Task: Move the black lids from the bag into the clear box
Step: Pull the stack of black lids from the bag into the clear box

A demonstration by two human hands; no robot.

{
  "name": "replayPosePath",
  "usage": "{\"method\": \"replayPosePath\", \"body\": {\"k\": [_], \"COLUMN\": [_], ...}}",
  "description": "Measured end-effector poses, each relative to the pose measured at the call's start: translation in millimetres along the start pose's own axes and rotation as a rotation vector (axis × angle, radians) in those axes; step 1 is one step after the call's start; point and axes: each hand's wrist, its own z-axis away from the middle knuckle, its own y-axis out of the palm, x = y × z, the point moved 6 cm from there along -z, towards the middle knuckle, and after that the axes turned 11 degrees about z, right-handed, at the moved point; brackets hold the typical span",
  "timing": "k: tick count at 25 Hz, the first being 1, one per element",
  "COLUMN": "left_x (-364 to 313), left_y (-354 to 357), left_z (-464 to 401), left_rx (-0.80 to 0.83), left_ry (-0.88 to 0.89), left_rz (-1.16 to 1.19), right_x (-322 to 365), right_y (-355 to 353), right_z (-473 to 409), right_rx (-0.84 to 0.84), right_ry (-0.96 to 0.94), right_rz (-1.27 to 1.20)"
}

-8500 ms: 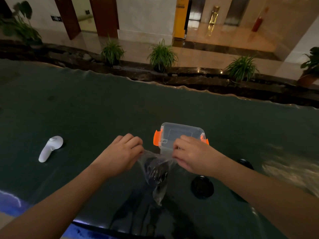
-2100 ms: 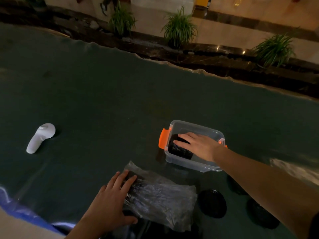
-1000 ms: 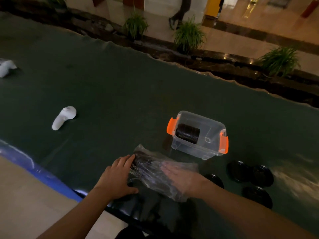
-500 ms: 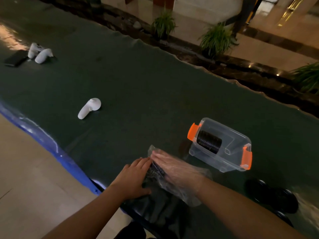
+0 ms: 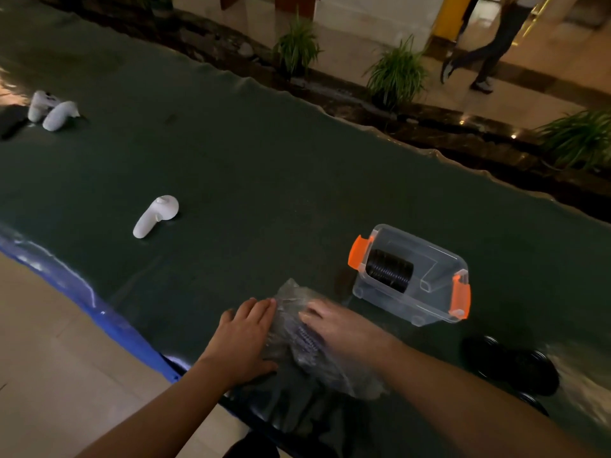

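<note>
Progress partial: lid stack (image 5: 390, 271) lying in clear box (image 5: 439, 297). More lids inside bag (image 5: 317, 352). Left hand (image 5: 244, 338) flat, pinning bag; right hand (image 5: 340, 328) inside, grip unclear.

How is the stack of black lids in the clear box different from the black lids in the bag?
The stack of lids in the clear box lies bare and untouched, while the lids in the bag are wrapped in clear plastic under the right hand. The box stack shows clearly as a neat row on edge; the bag lids are mostly hidden, with only ribbed rims showing. Both are black and ribbed.
</note>
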Motion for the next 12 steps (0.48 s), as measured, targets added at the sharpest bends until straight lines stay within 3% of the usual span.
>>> {"method": "replayPosePath", "body": {"k": [6,8,12], "left_x": [-9,-7,1], "left_y": [-4,-10,-30], "left_z": [-9,-12,-19], "left_rx": [0.071,0.075,0.029], "left_ry": [-0.049,-0.067,-0.115], "left_rz": [-0.111,-0.12,-0.099], "right_x": [24,32,17], "right_y": [-12,-25,-77], "right_z": [41,63,110], "right_rx": [0.022,0.038,-0.065], "right_ry": [-0.016,-0.048,-0.039], "right_rz": [0.19,0.15,0.155]}}
